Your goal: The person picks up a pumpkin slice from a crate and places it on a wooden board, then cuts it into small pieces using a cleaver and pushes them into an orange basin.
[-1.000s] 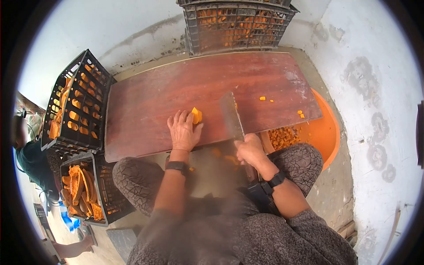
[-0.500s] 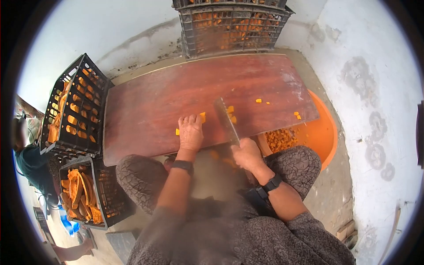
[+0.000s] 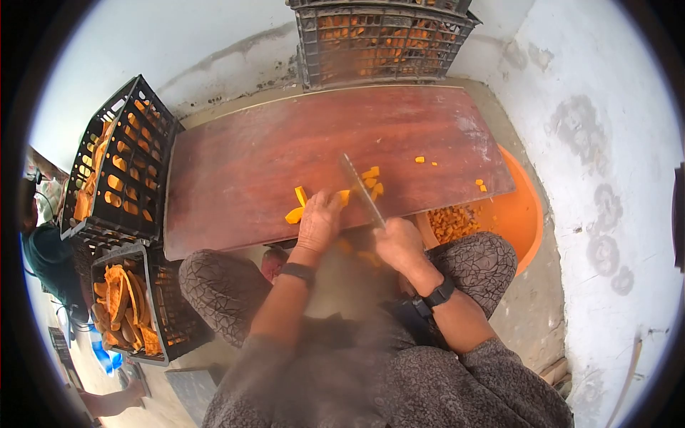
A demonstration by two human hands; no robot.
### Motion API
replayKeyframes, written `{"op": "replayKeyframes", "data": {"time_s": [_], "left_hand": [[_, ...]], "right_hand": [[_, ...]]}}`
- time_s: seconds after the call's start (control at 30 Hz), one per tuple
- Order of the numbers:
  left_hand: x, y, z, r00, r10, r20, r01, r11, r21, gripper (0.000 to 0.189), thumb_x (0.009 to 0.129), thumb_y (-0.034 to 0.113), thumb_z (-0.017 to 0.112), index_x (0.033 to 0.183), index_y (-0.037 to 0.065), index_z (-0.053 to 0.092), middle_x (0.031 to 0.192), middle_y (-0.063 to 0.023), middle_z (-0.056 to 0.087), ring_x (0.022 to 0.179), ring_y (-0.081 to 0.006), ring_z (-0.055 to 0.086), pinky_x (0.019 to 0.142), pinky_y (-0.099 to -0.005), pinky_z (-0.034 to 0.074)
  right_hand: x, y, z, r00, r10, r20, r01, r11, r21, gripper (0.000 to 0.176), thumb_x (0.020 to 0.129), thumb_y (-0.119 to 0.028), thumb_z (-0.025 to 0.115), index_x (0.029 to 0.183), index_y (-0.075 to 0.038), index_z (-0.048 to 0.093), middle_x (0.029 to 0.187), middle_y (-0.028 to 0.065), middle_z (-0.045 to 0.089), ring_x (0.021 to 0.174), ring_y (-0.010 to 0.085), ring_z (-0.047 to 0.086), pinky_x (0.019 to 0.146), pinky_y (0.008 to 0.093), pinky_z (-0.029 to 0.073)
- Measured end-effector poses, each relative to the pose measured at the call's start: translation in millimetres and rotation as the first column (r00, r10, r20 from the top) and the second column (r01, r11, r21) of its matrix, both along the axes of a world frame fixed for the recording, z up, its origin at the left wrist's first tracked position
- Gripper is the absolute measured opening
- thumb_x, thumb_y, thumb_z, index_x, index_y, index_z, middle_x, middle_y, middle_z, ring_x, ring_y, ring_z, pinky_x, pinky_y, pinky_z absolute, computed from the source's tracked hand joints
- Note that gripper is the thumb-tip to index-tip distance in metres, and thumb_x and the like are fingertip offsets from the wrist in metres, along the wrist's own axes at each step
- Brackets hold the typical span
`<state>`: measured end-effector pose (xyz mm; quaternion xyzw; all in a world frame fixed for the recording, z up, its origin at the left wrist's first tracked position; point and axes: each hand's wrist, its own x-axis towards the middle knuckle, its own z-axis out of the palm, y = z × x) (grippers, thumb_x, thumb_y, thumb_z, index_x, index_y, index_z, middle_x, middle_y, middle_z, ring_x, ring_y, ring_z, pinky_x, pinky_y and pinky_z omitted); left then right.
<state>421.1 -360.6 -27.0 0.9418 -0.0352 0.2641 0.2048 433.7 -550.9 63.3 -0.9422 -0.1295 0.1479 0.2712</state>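
My right hand [image 3: 401,246] is wrapped round the handle of a knife [image 3: 362,189], whose blade slants up and left over the reddish wooden board [image 3: 250,160]. Just left of the blade, my left hand [image 3: 319,221] presses down with bent fingers on strips of orange pumpkin. One pumpkin strip [image 3: 301,195] sticks out beyond the fingers, and a pumpkin piece [image 3: 294,215] lies at their left side. Cut pumpkin chunks [image 3: 370,172] sit against the blade's right side. My left fingers partly hide what they hold.
An orange basin [image 3: 526,214] with diced pumpkin [image 3: 454,222] stands under the board's right end. A black crate [image 3: 121,164] and a lower crate [image 3: 168,314] of pumpkin slices are at left. More crates [image 3: 385,46] stand behind. Another person [image 3: 53,264] is at far left.
My left hand has shifted slightly right and down, closer to the knife, and more pumpkin strips show beside its fingers. The knife stays in my right hand, its blade slightly further left.
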Motion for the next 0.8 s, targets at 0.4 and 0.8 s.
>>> {"op": "replayKeyframes", "data": {"time_s": [0.4, 0.8], "left_hand": [[-0.8, 0.5, -7.5, 0.991, -0.062, 0.118, 0.072, 0.993, -0.088, 0.019, 0.083, 0.006, 0.065, 0.102, 0.005, 0.062, 0.105, -0.0118, 0.059, 0.096, -0.0333, 0.058, 0.085, -0.0427, 0.048], [-0.5, 0.5, -6.2, 0.998, -0.039, 0.049, 0.044, 0.995, -0.094, 0.026, 0.077, 0.004, 0.059, 0.103, 0.006, 0.063, 0.105, -0.0112, 0.059, 0.098, -0.0319, 0.056, 0.087, -0.0420, 0.047]], "right_hand": [[-2.0, 10.2, 24.4, 0.994, 0.107, 0.013, -0.105, 0.991, -0.077, 0.027, 0.088, -0.024, 0.063, 0.084, 0.001, 0.068, 0.083, 0.0246, 0.066, 0.085, 0.0423, 0.065, 0.077, 0.0497, 0.050], [0.4, 19.4, 34.6, 0.984, 0.170, -0.054, -0.177, 0.968, -0.177, 0.027, 0.087, -0.022, 0.063, 0.086, 0.004, 0.070, 0.085, 0.0277, 0.067, 0.089, 0.0437, 0.066, 0.081, 0.0501, 0.050]]}}
